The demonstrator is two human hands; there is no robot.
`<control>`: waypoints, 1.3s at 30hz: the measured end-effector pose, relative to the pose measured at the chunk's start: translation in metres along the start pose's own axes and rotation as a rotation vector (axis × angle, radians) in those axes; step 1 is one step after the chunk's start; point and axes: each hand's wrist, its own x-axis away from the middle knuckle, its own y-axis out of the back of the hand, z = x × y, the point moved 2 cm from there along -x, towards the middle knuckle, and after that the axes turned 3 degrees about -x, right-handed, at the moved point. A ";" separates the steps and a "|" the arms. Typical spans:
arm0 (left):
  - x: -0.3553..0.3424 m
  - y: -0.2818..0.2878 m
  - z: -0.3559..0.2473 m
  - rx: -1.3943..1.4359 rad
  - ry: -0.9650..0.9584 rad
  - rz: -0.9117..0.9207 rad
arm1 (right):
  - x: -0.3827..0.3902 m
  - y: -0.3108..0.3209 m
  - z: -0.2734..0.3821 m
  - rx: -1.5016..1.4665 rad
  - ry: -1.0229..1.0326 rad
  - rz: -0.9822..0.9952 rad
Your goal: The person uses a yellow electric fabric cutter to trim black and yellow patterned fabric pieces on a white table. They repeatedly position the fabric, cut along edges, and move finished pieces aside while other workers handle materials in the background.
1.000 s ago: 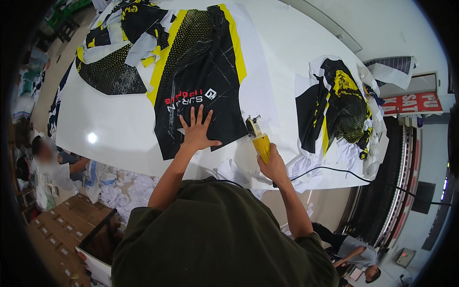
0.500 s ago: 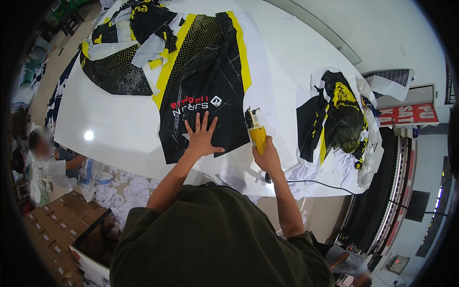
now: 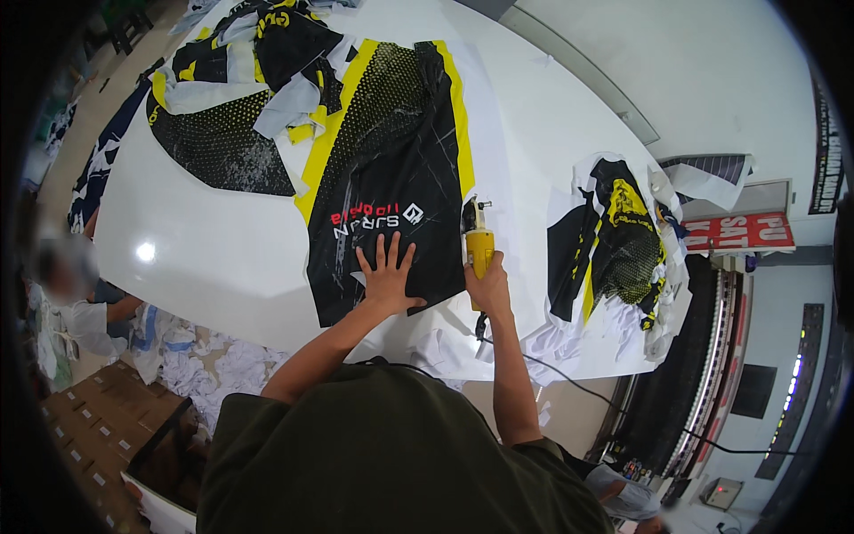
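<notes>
My left hand (image 3: 386, 280) lies flat with fingers spread on a black fabric panel (image 3: 374, 187) that has yellow side strips, a dotted pattern and printed lettering. Wrapped around the yellow body of a handheld electric fabric cutter (image 3: 480, 254) are the fingers of my right hand (image 3: 488, 287). The cutter's metal head stands at the panel's right edge, just below the end of the yellow strip. White material lies along that edge, under or beside the panel. From the cutter's rear, a dark cord (image 3: 569, 381) runs off to the right.
Black-and-yellow cut pieces (image 3: 222, 147) lie at the table's far left, with another heap (image 3: 627, 240) at the right. The white table (image 3: 213, 240) has white scraps below its near edge. Brown cartons (image 3: 107, 427) stand lower left. One person (image 3: 89, 311) is at the left, another at lower right.
The cutter in my right hand has moved a little away from me along the panel's right edge. My left hand keeps its place on the fabric. The whole view has shifted slightly.
</notes>
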 end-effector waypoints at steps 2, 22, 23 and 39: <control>-0.001 0.002 0.000 0.020 -0.001 0.013 | -0.005 -0.005 0.007 0.021 -0.007 -0.040; -0.001 0.003 0.010 -0.035 -0.046 0.059 | -0.073 -0.040 0.062 0.022 -0.202 -0.298; 0.000 0.003 0.011 -0.037 -0.050 0.058 | -0.077 -0.039 0.063 0.023 -0.220 -0.306; 0.018 0.004 0.020 -0.084 -0.091 -0.010 | -0.187 0.007 -0.027 -0.091 -0.290 -0.582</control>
